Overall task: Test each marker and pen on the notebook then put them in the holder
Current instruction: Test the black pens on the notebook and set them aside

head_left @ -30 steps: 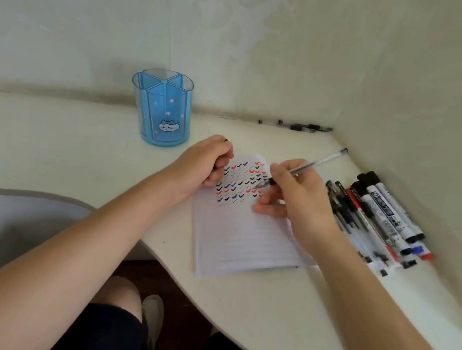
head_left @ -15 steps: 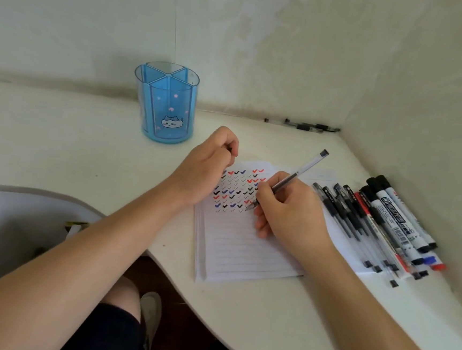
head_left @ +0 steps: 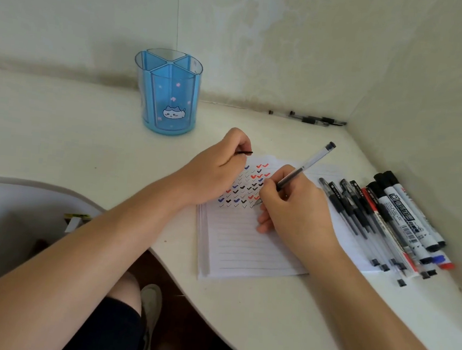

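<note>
Table point(head_left: 60, 137): white, curved near edge, and it runs into the corner of two walls on the far right. Everything you're working with sits on it.
Notebook point(head_left: 245, 248): lies open and flat in the middle of the table with its lined page up. Both of your hands are over its far half.
Pens and markers point(head_left: 382, 216): a loose row lying flat on the right, near the wall. The thin pens are on the left of the row and the fat black-capped markers on the right, all side by side and touching.
Holder point(head_left: 169, 97): blue see-through cup with dividers inside and a little cat on the front. It stands upright at the far left of the notebook, well apart from the row.
Right hand point(head_left: 296, 211): resting on the page, with your fingers pinching the pen low on its barrel.
Left hand point(head_left: 213, 170): curled into a loose fist on the far left corner of the page.
Pen point(head_left: 306, 164): clear barrel, tilted up toward the far right. Its tip is down at the page by the near right end of the ticks.
Ticks point(head_left: 247, 187): rows of black, blue and red check marks between your hands.
Far pens point(head_left: 310, 118): a couple lying along the far wall.
Black piece point(head_left: 244, 152): a thin thing poking out of your left fingers, which are pinching it. Can't tell what it is.
</note>
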